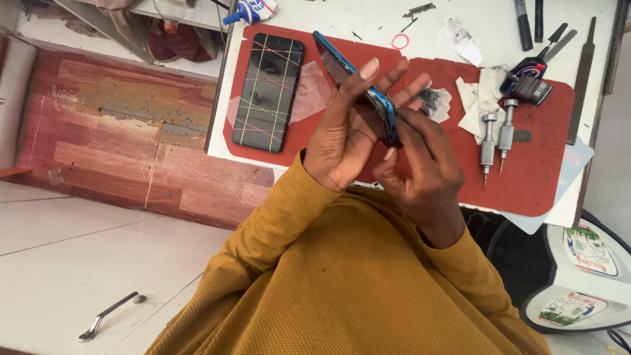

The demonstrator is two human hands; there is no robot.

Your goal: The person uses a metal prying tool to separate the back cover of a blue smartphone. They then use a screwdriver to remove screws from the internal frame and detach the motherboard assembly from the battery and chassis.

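**Blue phone frame pinched edge-on above a red mat**

Mustard-yellow knit sleeves rise from the bottom of the view to two hands that meet over a red work mat [539,171]. Far left, a metal handle [108,317] lies on the pale floor. On the mat's left part rests a black phone [268,92], face up and criss-crossed with thin rubber bands; above it a squeeze bottle of glue [251,11] with a blue cap and a white printed label lies on the white table [368,20].

At centre, the left hand [345,138] is closed around a blue phone frame [358,82] — fingers spread up its back, thumb side toward the sleeve. The right hand [424,167] grips the frame's lower end, fingers curled over the edge. The frame is held clear of the mat, tilted, its thin side facing the camera.

It looks light and stiff but thin, probably easy to flex or crack if squeezed across its flat; the smooth blue rim seems slippery. The long edges — where both hands already sit — look like the safest hold.

Rightward lie crumpled white tissues [476,98], two silver screwdrivers [496,138] side by side, a small red rubber ring [399,41], pens and a file [582,79]. At the far right, a white rounded object [578,283] carries colourful oval stickers.
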